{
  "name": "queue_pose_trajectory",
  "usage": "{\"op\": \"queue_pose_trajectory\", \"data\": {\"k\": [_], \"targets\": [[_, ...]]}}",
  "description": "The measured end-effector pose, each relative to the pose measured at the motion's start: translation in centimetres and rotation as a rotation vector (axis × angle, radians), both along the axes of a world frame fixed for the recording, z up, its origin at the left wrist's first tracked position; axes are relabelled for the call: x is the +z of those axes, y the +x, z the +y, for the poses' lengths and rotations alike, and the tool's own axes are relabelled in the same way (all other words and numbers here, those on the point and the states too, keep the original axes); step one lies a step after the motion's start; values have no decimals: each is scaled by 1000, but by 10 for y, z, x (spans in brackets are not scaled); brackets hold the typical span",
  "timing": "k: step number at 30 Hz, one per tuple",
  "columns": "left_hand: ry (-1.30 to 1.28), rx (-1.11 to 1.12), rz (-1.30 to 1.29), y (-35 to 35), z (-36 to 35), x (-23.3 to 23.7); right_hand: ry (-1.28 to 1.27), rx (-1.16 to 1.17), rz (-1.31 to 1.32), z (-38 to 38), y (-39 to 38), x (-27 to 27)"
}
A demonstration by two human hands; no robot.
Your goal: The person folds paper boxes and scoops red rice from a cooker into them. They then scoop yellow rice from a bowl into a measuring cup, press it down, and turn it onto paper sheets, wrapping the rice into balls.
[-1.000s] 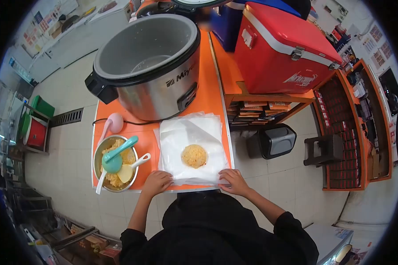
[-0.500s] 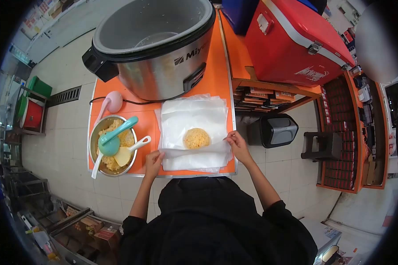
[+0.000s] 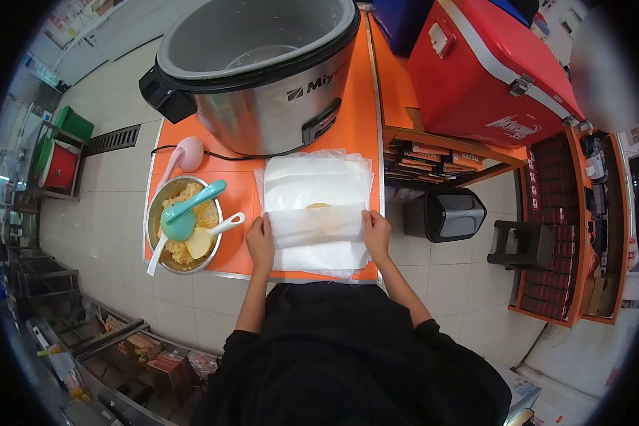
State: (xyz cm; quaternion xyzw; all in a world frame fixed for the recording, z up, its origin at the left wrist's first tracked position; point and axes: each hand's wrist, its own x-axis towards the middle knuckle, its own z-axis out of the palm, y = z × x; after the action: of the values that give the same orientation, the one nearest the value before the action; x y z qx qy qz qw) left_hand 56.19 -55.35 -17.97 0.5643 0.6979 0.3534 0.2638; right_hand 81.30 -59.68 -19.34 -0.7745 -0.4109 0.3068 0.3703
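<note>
A stack of white translucent paper sheets (image 3: 319,177) lies at the front of the orange table. Its top sheet's near edge is lifted and folded away from me, over a round portion of rice (image 3: 317,206). Only a sliver of the rice shows uncovered; the rest appears faintly through the sheet. My left hand (image 3: 260,240) pinches the folded sheet at its left end. At the right end, my right hand (image 3: 376,233) grips the same sheet. To the left stands a metal bowl (image 3: 152,250) of yellowish rice, holding a teal ladle (image 3: 179,221) and a white-handled spatula (image 3: 202,240).
Behind the sheets stands a large rice cooker (image 3: 263,113), open, its cord on the orange table (image 3: 245,192). A pink ladle (image 3: 189,155) lies beside the bowl. On the right are a red cooler box (image 3: 486,85), a black bin (image 3: 447,214) and a dark stool (image 3: 522,243).
Both hands have moved the sheet's near edge farther forward, covering most of the round rice portion. The view has shifted slightly, so the table appears a little to the right.
</note>
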Motion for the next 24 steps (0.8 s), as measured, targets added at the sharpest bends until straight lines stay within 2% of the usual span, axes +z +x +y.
{"op": "queue_pose_trajectory", "data": {"k": [4, 7, 9, 10, 11, 12, 14, 16, 17, 19, 20, 22, 24], "targets": [[-36, -59, 176, 2, 0, 2, 20, 4, 17, -9, -3, -2], [-84, 53, 329, 18, -21, 5, 53, -14, 11, -1, -2, 20], [253, -235, 818, 31, -52, -10, 519, 163, -446, 31, -3, 27], [300, -412, 838, 40, -61, -8, 495, 369, -328, 53, -4, 27], [348, -589, 854, 50, -66, -2, 484, 580, -345, 78, -6, 22], [346, -579, 857, 59, -69, 3, 376, 714, -370, 97, -12, 21], [69, -593, 668, 72, -69, 13, 354, 779, -438, 122, -21, 18], [77, -607, 687, 75, -66, 16, -4, 950, -543, 141, -25, 23], [81, -591, 632, 78, -64, 16, -8, 962, -542, 151, -28, 25], [115, -558, 558, 84, -66, 16, -236, 1087, -542, 161, -33, 23], [109, -551, 554, 87, -65, 19, -239, 1096, -543, 164, -31, 22], [99, -553, 647, 88, -65, 25, -109, 1347, -401, 167, -28, 25], [114, -538, 666, 89, -61, 26, -59, 1384, -372, 162, -23, 32]]}}
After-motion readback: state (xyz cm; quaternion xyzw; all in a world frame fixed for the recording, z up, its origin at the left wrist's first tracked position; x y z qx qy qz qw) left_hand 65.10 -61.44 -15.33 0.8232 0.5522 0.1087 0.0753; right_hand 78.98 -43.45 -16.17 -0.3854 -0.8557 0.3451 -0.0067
